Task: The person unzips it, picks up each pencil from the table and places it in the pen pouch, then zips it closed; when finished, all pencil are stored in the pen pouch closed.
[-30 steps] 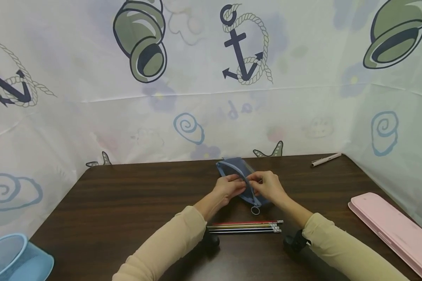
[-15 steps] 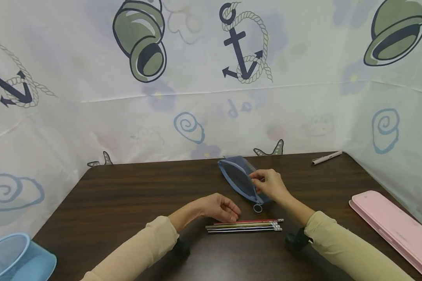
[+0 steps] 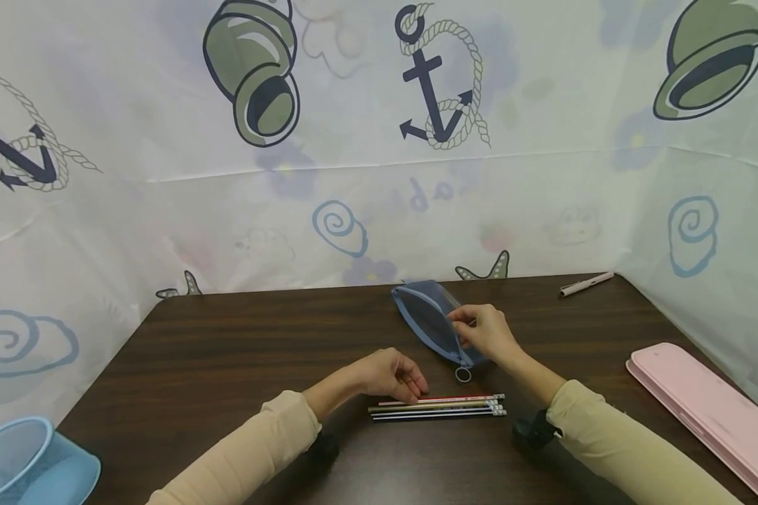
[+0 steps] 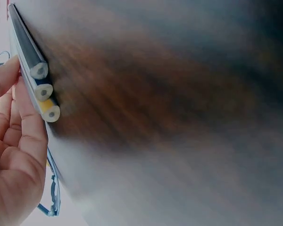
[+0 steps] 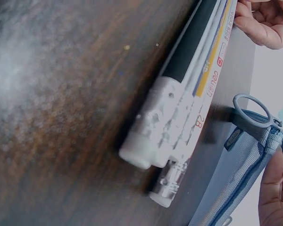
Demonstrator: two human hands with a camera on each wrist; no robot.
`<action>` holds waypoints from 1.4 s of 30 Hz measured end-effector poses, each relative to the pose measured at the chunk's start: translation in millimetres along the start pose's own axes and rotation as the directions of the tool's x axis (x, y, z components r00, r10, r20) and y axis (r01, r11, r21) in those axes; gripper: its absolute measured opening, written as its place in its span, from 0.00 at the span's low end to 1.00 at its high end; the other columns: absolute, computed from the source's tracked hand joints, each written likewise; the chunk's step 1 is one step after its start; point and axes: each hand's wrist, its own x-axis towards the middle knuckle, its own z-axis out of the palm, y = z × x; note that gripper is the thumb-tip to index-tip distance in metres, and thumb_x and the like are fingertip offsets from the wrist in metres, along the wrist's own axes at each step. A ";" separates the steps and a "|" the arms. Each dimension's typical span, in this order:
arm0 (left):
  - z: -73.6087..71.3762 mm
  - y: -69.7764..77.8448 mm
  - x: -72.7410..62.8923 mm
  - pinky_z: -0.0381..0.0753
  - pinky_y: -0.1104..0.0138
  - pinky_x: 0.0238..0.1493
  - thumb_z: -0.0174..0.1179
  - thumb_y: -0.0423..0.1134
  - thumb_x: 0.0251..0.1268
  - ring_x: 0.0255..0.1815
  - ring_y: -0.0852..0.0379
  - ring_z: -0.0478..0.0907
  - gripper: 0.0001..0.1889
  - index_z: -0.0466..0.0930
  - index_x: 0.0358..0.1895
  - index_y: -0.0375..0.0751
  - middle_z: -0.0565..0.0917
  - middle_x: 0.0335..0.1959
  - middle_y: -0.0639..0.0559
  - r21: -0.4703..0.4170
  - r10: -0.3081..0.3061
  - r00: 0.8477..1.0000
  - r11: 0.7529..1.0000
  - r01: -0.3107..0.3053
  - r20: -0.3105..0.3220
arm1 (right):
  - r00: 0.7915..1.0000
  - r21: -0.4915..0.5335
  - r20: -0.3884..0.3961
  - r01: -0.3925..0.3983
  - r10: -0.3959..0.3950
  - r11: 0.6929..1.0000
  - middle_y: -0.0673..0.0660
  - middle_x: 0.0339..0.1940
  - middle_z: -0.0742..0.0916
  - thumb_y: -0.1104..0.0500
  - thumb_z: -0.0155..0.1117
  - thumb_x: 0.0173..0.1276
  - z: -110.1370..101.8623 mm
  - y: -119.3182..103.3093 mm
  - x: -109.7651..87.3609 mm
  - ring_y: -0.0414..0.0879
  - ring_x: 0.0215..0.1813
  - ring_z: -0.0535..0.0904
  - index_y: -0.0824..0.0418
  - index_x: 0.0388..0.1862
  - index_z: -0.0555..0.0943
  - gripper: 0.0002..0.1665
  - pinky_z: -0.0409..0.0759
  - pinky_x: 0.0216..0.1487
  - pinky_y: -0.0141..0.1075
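Note:
A blue mesh zip pencil pouch lies with its mouth gaping at the table's back middle. My right hand pinches the near right edge of that mouth, near the zip's ring pull. In front of the pouch several pencils lie side by side, eraser ends to the right. My left hand reaches down to the farthest one, a red-and-white pencil, with thumb and forefinger pinching it near its middle. The left wrist view shows the unsharpened ends of black, dark blue and yellow pencils beside the fingers.
A pink pencil case lies at the right side of the dark wooden table. At the back right corner is a pale capped pen. A light blue mesh holder stands at the front left. Printed cloth walls surround the table.
My left hand has left the pouch mouth and come down to the pencils. The red-and-white pencil has turned and shifted slightly left. My right hand keeps its pinch on the pouch.

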 end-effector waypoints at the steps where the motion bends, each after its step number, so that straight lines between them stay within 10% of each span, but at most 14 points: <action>1: 0.0 0.1 -0.1 0.79 0.76 0.32 0.68 0.26 0.51 0.29 0.66 0.79 0.08 0.85 0.36 0.36 0.85 0.29 0.51 0.011 0.002 1.000 1.000 -0.002 -0.003 | 1.000 0.000 0.000 -0.002 0.002 1.000 0.66 0.32 0.86 0.70 0.60 0.63 0.0 -0.2 -0.1 0.44 0.24 0.81 0.71 0.42 0.83 0.09 0.83 0.25 0.33; 23: -9.5 1.5 -4.0 0.75 0.78 0.24 0.64 0.29 0.52 0.23 0.73 0.74 0.06 0.86 0.33 0.42 0.82 0.22 0.63 0.311 0.154 0.986 0.936 -0.165 0.060 | 1.000 0.018 0.004 -0.013 0.013 1.000 0.66 0.31 0.86 0.70 0.60 0.63 -0.4 -1.9 -0.8 0.45 0.23 0.81 0.72 0.42 0.82 0.10 0.84 0.25 0.35; 34: -32.9 2.4 -19.4 0.73 0.78 0.28 0.60 0.27 0.58 0.27 0.69 0.72 0.06 0.83 0.35 0.40 0.81 0.28 0.58 0.244 0.123 0.978 0.956 -0.162 0.168 | 1.000 0.012 0.018 0.015 -0.015 1.000 0.66 0.32 0.85 0.70 0.59 0.64 -0.2 -0.3 -2.7 0.46 0.24 0.81 0.72 0.43 0.82 0.10 0.83 0.24 0.32; 42: -54.4 -5.0 -36.6 0.74 0.74 0.30 0.58 0.26 0.60 0.29 0.64 0.74 0.07 0.81 0.40 0.33 0.81 0.29 0.54 0.108 0.045 0.991 0.992 -0.059 0.128 | 1.000 0.019 0.021 0.016 -0.016 1.000 0.66 0.33 0.85 0.70 0.59 0.64 0.4 0.7 -3.1 0.47 0.25 0.81 0.72 0.44 0.82 0.10 0.84 0.25 0.35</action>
